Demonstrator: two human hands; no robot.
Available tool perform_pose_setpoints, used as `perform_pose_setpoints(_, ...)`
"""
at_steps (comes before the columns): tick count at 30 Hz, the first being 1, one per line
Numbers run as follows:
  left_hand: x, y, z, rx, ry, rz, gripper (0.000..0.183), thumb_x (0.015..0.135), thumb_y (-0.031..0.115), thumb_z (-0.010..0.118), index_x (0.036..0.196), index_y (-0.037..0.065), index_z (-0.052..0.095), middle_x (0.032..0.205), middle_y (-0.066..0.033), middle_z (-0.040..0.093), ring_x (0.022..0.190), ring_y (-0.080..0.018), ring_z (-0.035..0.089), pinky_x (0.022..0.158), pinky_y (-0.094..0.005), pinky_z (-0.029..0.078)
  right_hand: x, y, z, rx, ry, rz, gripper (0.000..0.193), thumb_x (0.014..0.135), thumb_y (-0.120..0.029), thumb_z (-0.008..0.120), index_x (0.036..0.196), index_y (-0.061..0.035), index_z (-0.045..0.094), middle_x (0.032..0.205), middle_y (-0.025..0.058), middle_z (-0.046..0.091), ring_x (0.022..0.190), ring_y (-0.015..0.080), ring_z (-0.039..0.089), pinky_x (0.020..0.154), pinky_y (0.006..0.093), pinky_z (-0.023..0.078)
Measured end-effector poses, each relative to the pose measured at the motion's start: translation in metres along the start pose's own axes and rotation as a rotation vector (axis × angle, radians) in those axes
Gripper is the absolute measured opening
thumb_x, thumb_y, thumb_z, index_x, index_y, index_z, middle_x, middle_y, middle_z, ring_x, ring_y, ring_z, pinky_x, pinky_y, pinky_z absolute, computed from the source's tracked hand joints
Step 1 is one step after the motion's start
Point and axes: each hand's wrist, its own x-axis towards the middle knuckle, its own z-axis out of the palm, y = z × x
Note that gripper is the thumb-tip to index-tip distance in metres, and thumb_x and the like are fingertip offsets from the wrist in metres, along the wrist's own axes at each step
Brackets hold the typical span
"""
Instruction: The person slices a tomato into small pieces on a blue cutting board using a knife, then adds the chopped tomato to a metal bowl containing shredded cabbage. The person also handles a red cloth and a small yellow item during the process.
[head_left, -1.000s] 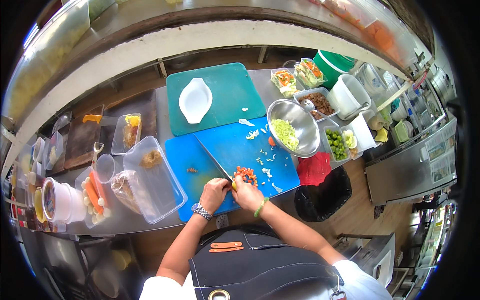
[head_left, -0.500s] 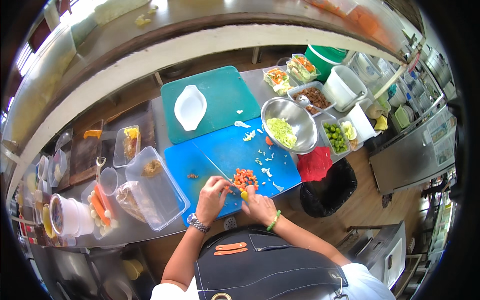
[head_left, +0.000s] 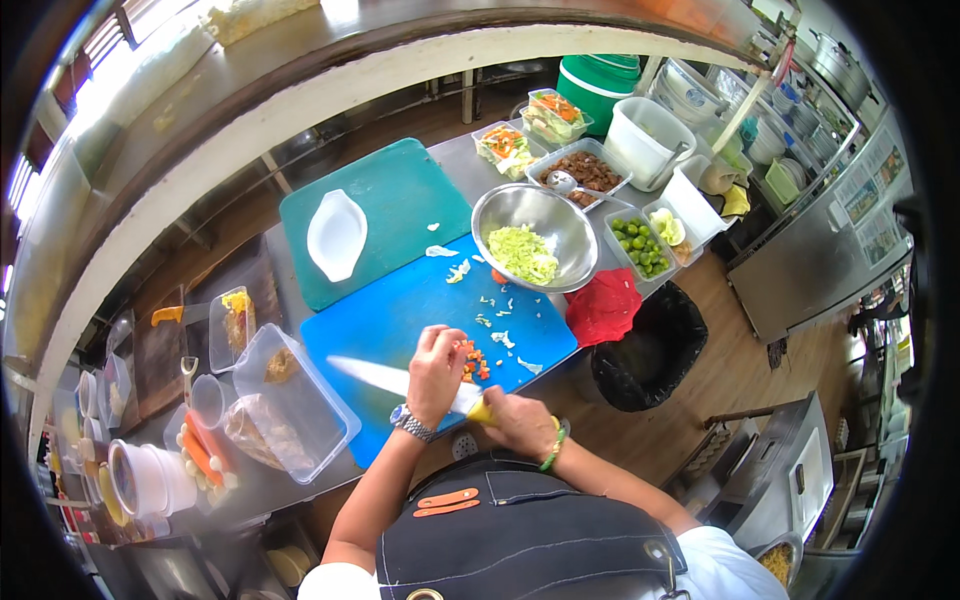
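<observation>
My right hand (head_left: 522, 425) is closed around the yellow handle of a kitchen knife (head_left: 372, 374). The broad blade points left, its flat side showing, over the near edge of the blue cutting board (head_left: 400, 297). My left hand (head_left: 436, 380) crosses above the blade with fingers curled and bunched together beside a small pile of diced carrots (head_left: 473, 362). Whatever those fingers pinch, if anything, is hidden. Scraps of pale cabbage (head_left: 502, 338) lie on the board to the right of the carrots. A steel bowl (head_left: 580, 240) with shredded cabbage (head_left: 522, 254) stands at the board's far right corner.
Beyond lies a green board (head_left: 400, 190) with a white oval dish (head_left: 337, 236). Clear plastic containers (head_left: 335, 400) stand left. Tubs of meat (head_left: 590, 172) and green limes (head_left: 640, 247) stand right, near a red cloth (head_left: 603, 305) and a black-lined bin (head_left: 655, 350). A shelf runs overhead.
The knife has turned from upright on its edge to showing its flat side, pointing more leftward. My left hand has moved over the blade, and less of the carrot pile shows. The view has shifted.
</observation>
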Motion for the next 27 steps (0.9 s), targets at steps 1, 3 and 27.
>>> perform_pose_setpoints(1,0.000,0.002,-0.002,0.021,0.085,0.064,0.021,0.079,-0.002,0.073,0.098,0.003,0.064,0.101,-0.0133,0.061,0.079,-0.0248,0.063,0.071,-0.0357,0.053,-0.001,0.009,-0.009,0.013,0.049,-0.004,0.043,0.080,-0.023,0.075,0.108,-0.0076,0.046,0.077,0.0144,0.065,0.071,0.0350,0.068,0.058,0.0449,0.052)
perform_pose_setpoints(3,-0.002,0.001,-0.006,0.235,0.118,0.201,0.016,0.083,0.009,0.073,0.096,0.008,0.064,0.104,-0.0109,0.062,0.093,-0.0290,0.060,0.081,-0.0403,0.047,0.005,0.035,-0.029,-0.062,0.109,0.112,0.043,0.082,-0.024,0.074,0.110,-0.0077,0.046,0.078,0.0163,0.066,0.071,0.0362,0.068,0.057,0.0450,0.053)
perform_pose_setpoints(27,-0.023,0.029,0.004,-0.040,0.368,-0.417,0.036,0.090,0.028,0.071,0.116,0.007,0.059,0.131,-0.0147,0.050,0.117,-0.0278,0.050,0.099,-0.0429,0.042,0.114,0.183,-0.112,1.202,0.114,0.688,0.012,0.088,-0.004,0.052,0.093,0.0023,0.062,0.075,0.0102,0.065,0.052,0.0209,0.061,0.046,0.0336,0.049)
